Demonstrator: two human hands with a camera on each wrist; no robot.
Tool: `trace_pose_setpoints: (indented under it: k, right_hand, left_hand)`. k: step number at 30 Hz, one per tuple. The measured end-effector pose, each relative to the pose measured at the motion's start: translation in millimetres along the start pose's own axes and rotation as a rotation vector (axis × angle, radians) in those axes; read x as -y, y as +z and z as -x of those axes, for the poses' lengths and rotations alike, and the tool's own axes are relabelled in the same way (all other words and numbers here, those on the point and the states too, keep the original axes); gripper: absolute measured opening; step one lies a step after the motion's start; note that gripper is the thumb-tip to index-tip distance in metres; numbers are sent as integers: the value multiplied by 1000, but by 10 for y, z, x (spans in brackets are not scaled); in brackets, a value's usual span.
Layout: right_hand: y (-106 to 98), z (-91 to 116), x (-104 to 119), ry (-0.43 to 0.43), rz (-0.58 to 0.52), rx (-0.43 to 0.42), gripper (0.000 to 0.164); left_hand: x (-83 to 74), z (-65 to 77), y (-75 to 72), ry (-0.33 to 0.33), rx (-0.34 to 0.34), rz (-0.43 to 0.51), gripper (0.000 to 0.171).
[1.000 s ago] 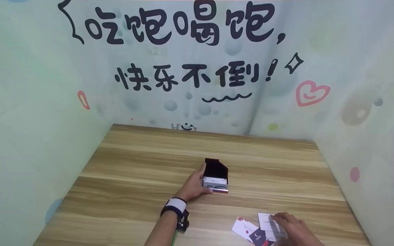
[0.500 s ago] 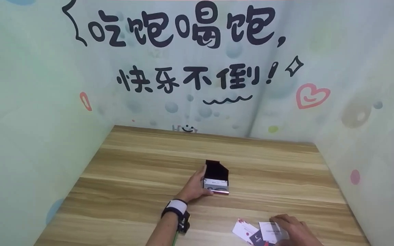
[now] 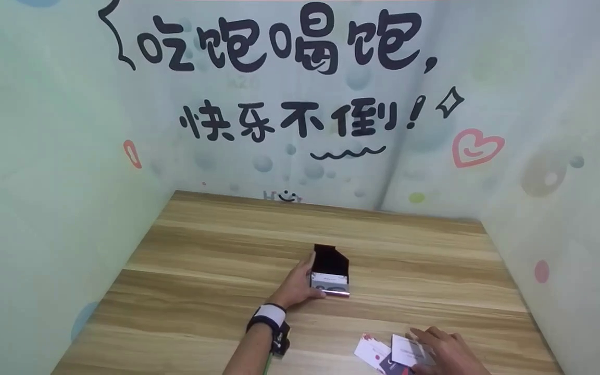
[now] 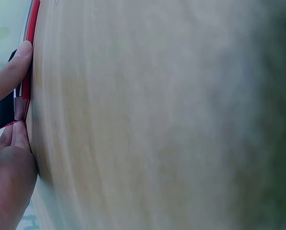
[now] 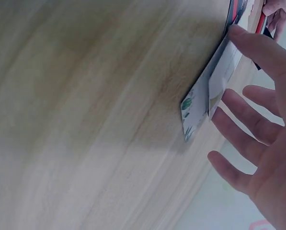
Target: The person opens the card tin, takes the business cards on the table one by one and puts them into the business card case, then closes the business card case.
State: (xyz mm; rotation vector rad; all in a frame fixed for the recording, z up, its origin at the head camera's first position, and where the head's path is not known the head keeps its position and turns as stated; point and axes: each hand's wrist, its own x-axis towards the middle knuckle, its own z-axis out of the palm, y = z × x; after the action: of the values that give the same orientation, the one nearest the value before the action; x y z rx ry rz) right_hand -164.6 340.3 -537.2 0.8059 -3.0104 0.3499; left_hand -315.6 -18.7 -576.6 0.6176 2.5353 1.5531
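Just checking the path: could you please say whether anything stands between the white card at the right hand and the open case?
Nothing visible does: wooden tabletop spans the gap from that white card to the open case, whose left side the left hand grips.

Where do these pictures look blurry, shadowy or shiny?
Head view: shiny strip along the near edge of the open case; left wrist view: tabletop blurs toward a dark right edge; right wrist view: tabletop soft at left, faint shadow beside the cards.
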Motion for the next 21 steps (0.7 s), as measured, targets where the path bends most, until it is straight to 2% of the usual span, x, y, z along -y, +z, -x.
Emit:
trace_pose_setpoints:
  k: [2, 7, 11, 15, 19, 21]
  right_hand:
    - [-7, -13, 11, -24, 29, -42, 70]
    - [-7, -72, 34, -100, 73, -195, 67]
    - [3, -149, 72, -150, 148, -303, 65]
    - [4, -247, 153, -137, 190, -327, 62]
    - [19, -398, 249, -108, 185, -326, 60]
    - [31, -485, 276, -113, 182, -357, 59]
  left_hand:
    - [-1, -1, 1, -12, -1, -1, 112]
    - [6, -5, 8, 4, -10, -6, 112]
    - [16, -8, 4, 9, -11, 0, 112]
    - [26, -8, 10, 20, -14, -3, 112]
    - [31, -8, 8, 45, -19, -11, 111]
    - [32, -10, 9, 53, -10, 27, 111]
